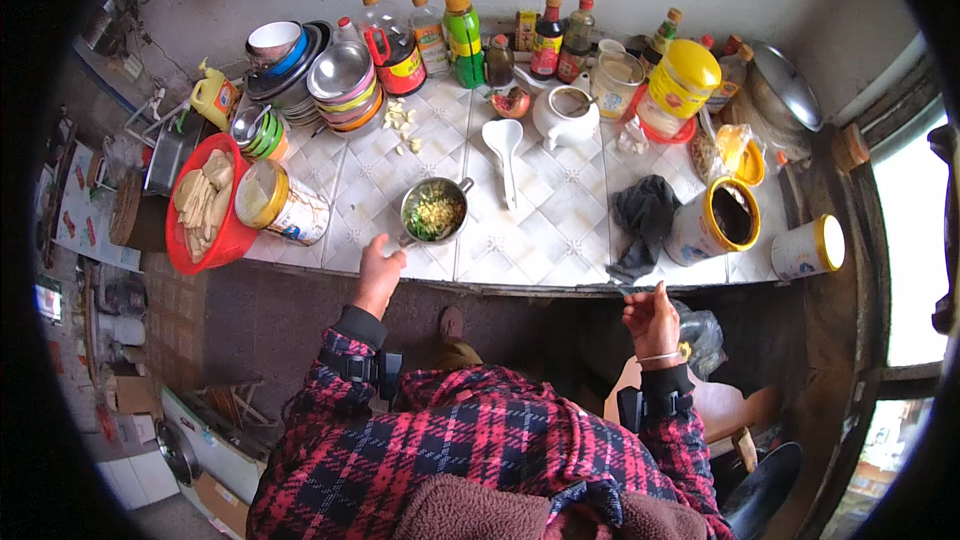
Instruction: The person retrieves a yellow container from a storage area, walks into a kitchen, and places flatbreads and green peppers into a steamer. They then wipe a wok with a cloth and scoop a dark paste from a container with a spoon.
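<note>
My left hand (379, 274) is at the front edge of the tiled counter, thumb and forefinger apart. Its fingertips are close to the near handle of a small stainless steel pot (433, 211); I cannot tell whether they touch. Chopped green herbs and pale minced bits, like garlic, lie inside the pot. My right hand (652, 324) hovers in front of the counter with curled fingers, below a crumpled black plastic bag (643, 221). Whether it pinches something thin is unclear. A white spoon (504, 146) lies right of the pot, near a white teapot (566, 114).
A red basket of sliced pale food (238, 240) overhangs the counter's left edge beside a yellow-lidded tub (289, 202). Bowls (341, 82) are stacked behind, near garlic cloves (400, 120). Bottles (463, 37) line the wall. An open tub of dark paste (705, 229) stands at right.
</note>
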Action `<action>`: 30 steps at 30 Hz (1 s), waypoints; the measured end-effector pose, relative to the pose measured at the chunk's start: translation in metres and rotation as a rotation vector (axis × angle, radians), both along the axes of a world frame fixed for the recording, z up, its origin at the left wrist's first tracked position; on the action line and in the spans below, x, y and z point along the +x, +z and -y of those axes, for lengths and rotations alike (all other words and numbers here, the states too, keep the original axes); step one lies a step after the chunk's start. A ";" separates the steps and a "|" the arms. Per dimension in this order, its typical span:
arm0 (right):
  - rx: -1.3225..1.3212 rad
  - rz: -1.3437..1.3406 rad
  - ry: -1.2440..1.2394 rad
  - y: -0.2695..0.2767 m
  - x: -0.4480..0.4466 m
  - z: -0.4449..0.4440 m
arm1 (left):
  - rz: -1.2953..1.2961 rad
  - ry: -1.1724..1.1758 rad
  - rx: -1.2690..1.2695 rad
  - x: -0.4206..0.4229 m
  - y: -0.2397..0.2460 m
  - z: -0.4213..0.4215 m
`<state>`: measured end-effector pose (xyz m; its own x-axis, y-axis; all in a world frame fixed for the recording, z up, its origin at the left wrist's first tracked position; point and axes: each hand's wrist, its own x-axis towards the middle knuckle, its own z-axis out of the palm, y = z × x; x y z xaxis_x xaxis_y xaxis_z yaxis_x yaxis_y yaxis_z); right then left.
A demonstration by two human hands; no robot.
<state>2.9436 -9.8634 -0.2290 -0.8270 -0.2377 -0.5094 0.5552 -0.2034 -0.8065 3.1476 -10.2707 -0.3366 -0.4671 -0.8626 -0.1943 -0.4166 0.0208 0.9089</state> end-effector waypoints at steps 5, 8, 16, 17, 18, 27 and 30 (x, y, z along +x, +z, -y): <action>-0.019 -0.004 0.053 -0.002 0.006 0.068 | 0.123 -0.291 0.198 -0.005 -0.034 0.021; 0.011 0.020 0.135 -0.001 0.010 0.119 | 0.032 -0.383 0.275 -0.008 -0.038 0.035; 0.070 0.035 0.304 -0.010 0.028 0.244 | -0.114 -0.341 0.025 -0.026 -0.036 0.083; 0.078 0.031 0.332 -0.009 0.029 0.255 | -0.106 -0.362 0.031 -0.024 -0.037 0.097; 0.093 0.031 0.353 -0.009 0.030 0.265 | -0.059 -0.362 0.027 -0.027 -0.040 0.095; 0.139 0.043 0.543 -0.005 0.018 0.312 | -0.216 -0.209 0.443 -0.015 -0.047 0.135; 0.190 0.055 0.718 0.002 0.005 0.334 | -0.440 -0.177 0.419 -0.007 -0.035 0.130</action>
<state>2.9488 -10.1977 -0.2265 -0.4733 -0.6140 -0.6317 0.5395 0.3648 -0.7589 3.1401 -10.4007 -0.3719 -0.7089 -0.6574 -0.2558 -0.0246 -0.3393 0.9403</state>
